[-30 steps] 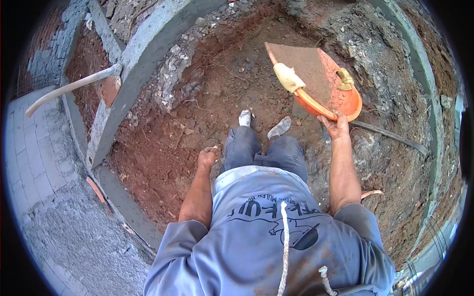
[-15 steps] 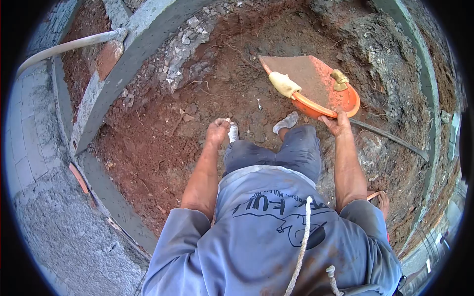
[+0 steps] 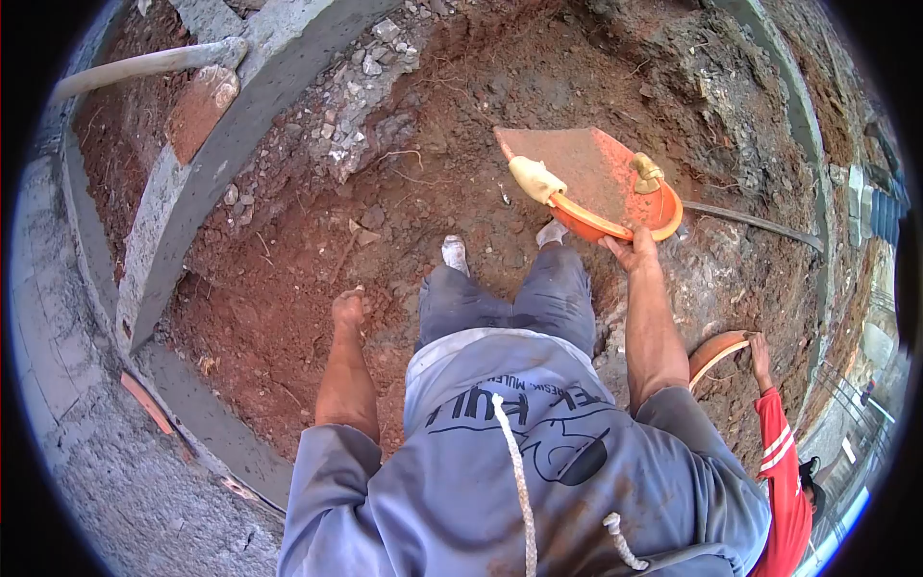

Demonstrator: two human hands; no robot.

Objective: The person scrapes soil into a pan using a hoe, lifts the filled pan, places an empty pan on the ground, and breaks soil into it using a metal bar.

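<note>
An orange plastic soil scoop, shaped like a wide dustpan, hangs in front of me to the right. Dirt coats its inside, and pale yellow wrapping covers a grip on each side. My right hand grips its rounded near rim, fingers partly hidden beneath. Over the reddish soil at my left side, my left hand hangs with curled fingers, and nothing shows in it. My feet stand on the dug earth just beyond my hands.
A hoe rests across the grey concrete beam at upper left. A long dark bar lies at right. Behind my right arm, a co-worker in a red sleeve holds another orange scoop. Broken rubble lies ahead.
My left hand has swung left and lower, away from my leg. The scoop in my right hand has shifted slightly left. The co-worker's red sleeve and second scoop have come into view.
</note>
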